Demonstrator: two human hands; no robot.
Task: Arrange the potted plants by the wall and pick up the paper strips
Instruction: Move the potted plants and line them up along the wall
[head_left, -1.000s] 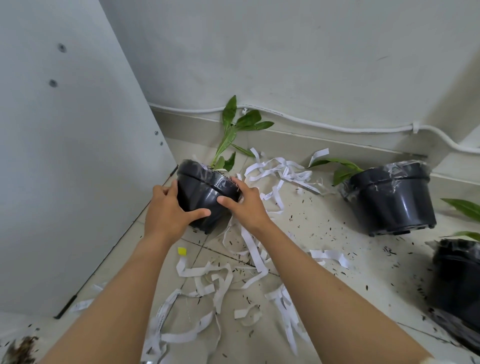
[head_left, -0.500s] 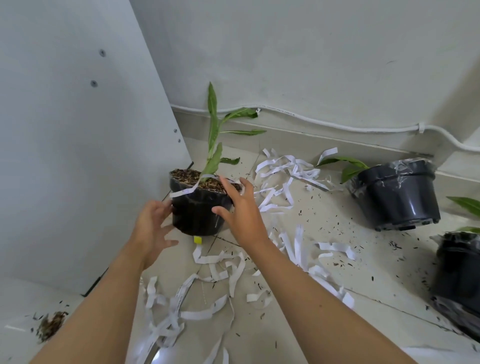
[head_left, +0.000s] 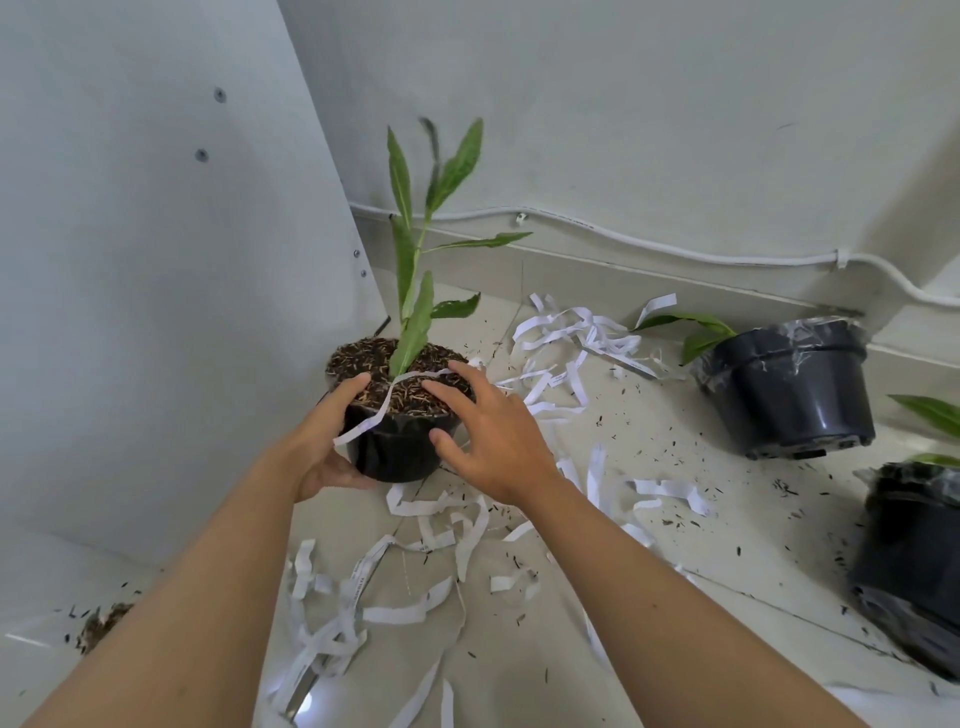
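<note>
My left hand grasps the upright pot — thumb on the soil. My right hand rests released against its other side — paper strips below.

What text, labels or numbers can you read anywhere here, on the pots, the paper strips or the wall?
Paper strips: a few on the floor carry faint grey print along their length, too small and blurred to read.
Upright black pot, held by the left hand with the right hand on its rim: no label shows.
Tipped black pot: no text shows.
Wall: no sign or writing.
</note>
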